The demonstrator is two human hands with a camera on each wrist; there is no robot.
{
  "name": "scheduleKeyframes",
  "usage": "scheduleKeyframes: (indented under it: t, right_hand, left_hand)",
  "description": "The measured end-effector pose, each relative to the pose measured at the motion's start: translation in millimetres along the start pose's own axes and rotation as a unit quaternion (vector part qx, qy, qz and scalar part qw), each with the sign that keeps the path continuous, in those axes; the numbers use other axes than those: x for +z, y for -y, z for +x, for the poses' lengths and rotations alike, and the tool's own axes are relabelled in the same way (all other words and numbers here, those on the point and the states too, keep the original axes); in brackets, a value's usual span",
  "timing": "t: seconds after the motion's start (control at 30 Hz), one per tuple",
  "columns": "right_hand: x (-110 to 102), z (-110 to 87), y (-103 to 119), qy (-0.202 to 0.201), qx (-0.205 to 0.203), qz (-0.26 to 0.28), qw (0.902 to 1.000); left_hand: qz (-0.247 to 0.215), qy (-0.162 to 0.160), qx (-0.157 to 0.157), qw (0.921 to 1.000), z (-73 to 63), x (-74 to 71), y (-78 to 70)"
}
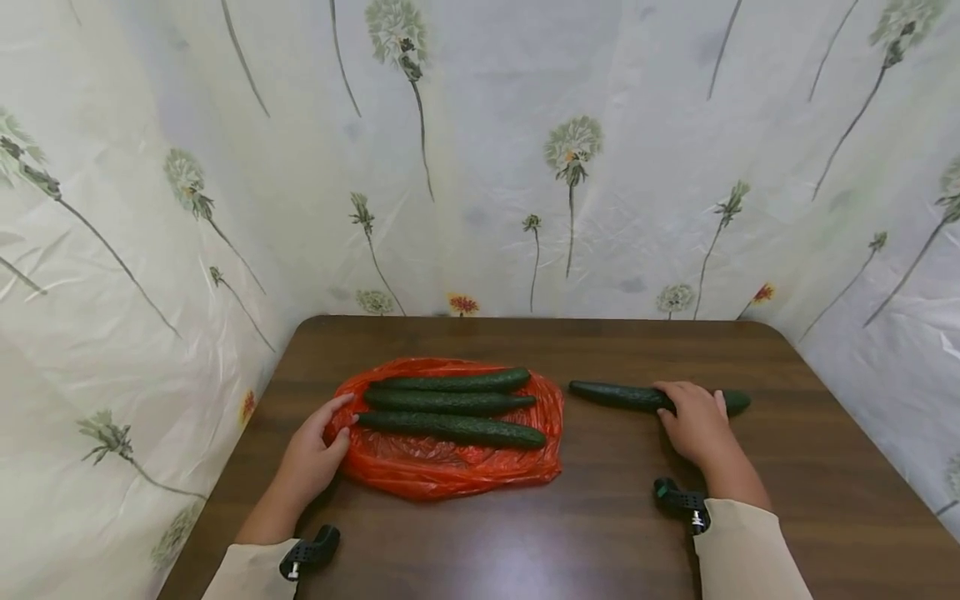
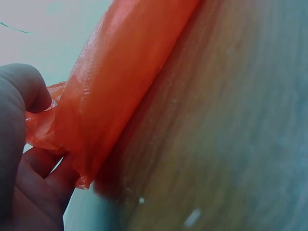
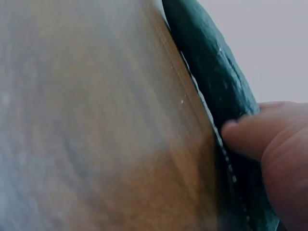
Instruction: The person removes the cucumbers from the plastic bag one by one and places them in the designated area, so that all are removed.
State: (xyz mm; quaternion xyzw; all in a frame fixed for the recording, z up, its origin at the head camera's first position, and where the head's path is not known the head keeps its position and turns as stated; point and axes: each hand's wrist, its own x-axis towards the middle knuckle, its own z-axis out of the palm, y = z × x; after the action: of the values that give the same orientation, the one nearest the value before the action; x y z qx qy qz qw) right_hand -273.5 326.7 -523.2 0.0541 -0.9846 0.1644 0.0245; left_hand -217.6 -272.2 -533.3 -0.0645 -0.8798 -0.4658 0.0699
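Note:
A red plastic bag (image 1: 420, 483) lies spread on the table, its sides standing a little around three dark green cucumbers (image 1: 457, 427). These lie side by side, roughly crosswise. My left hand (image 1: 313, 450) holds the bag's left edge; in the left wrist view, thumb and fingers close on the thin red plastic (image 2: 115, 77). To the right of the bag, a fourth cucumber lies on the table (image 1: 615, 395). My right hand (image 1: 697, 423) grips it near its right end, fingers over the top and thumb (image 3: 245, 137) against the near side. The hand hides part of that cucumber (image 3: 207, 53).
The brown wooden table (image 1: 480, 542) has rounded far corners. Behind it and along both sides hangs pale sheeting (image 1: 480, 167) printed with dandelions. A black wrist mount (image 1: 311, 548) sits at the left cuff, and another (image 1: 678, 497) at the right cuff.

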Motion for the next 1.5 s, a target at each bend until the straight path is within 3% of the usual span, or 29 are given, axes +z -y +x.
scheduleKeyframes:
  t: [0.57,0.8,1.13,1.5]
  right_hand:
    - [3.8,0.6,4.5,-0.014,0.014,-0.001,0.9998]
    - [0.5,-2.3,14.6,-0.027,0.027,0.045,0.9983]
    - [1.8,0.0,37.8,-0.110,-0.026,0.065,0.9915]
    - [10.5,3.5,70.1,-0.109,-0.051,0.088,0.9888]
  left_hand:
    - [-0.008,-0.003,0.006,0.9999,0.8,0.5,-1.7]
    - [-0.005,-0.006,0.009,0.9999,1.1,-0.8,-2.2]
    - [-0.006,-0.004,0.016,0.9998,1.5,0.1,-0.3]
    - [-0.013,-0.005,0.011,0.9998,1.5,-0.8,-1.1]
